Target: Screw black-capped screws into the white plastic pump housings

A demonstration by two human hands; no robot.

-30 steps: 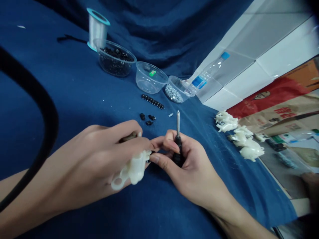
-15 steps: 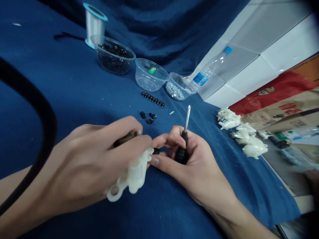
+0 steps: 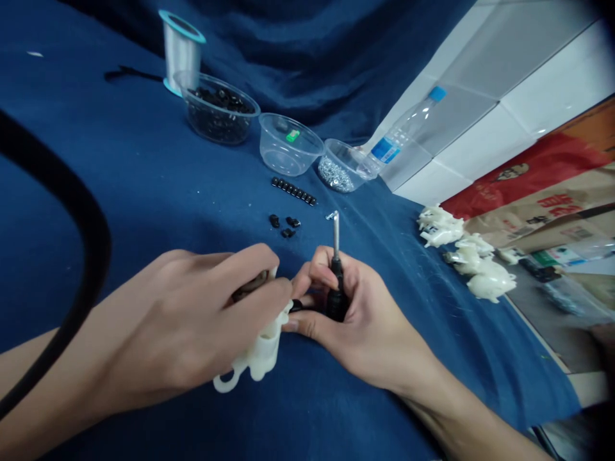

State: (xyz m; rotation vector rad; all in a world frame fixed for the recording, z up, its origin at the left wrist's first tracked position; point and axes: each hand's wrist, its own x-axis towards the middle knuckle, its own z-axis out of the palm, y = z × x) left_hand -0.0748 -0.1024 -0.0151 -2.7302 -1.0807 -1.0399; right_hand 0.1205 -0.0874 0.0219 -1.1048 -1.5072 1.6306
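My left hand (image 3: 187, 326) is closed around a cream-white molded plastic part (image 3: 264, 357) with a ring at its lower end; my fingers cover much of it. Against that part, the thumb and fingers of my right hand (image 3: 377, 330) pinch a small black piece (image 3: 296, 306), mostly hidden. The same right hand also keeps a black-handled screwdriver (image 3: 337, 272) tucked in its palm, its metal shaft pointing up. Beyond the hands lie several small black plastic pieces (image 3: 288, 233), a black row of joined pieces (image 3: 294, 191) and a little silver screw (image 3: 329, 216) by the screwdriver tip.
Along the back stand a spool of clear line (image 3: 181, 57), a tub of black pieces (image 3: 223, 131), a clear tub (image 3: 288, 160), a tub of screws (image 3: 336, 176) and a tilted bottle (image 3: 406, 131). White plastic parts (image 3: 490, 280) lie right. A black cable (image 3: 89, 230) arcs at left.
Both hands have shifted slightly and the screwdriver tip has swung left, close to the loose screw. The white part has turned a little, still held against the black piece.
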